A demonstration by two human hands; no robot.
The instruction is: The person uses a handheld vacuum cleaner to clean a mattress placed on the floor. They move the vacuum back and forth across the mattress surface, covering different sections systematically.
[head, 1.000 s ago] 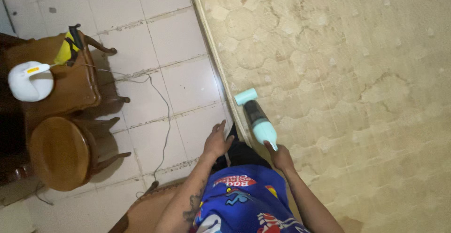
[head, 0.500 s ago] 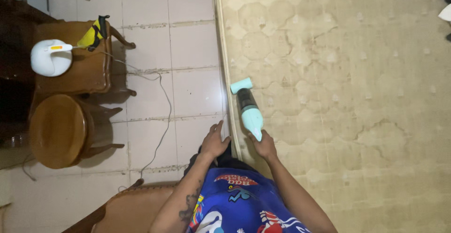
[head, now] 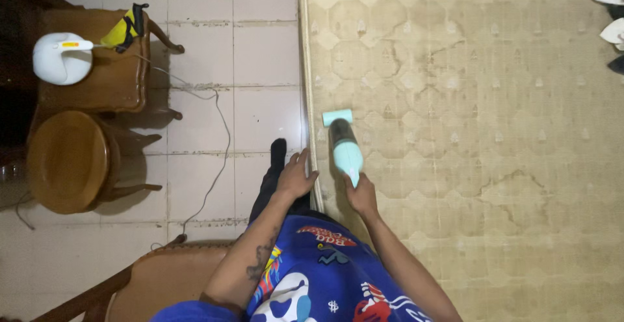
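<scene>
shifted slightly: handheld vacuum [head: 344, 145] (mint) gripped by right hand [head: 361, 195]; left hand [head: 296, 178] open on mattress [head: 468, 133] edge

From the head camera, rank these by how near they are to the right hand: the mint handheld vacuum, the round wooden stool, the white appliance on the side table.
1. Mint handheld vacuum: gripped in the right hand, on the mattress.
2. Round wooden stool: on the floor, far left.
3. White appliance: on the side table, upper left.
</scene>
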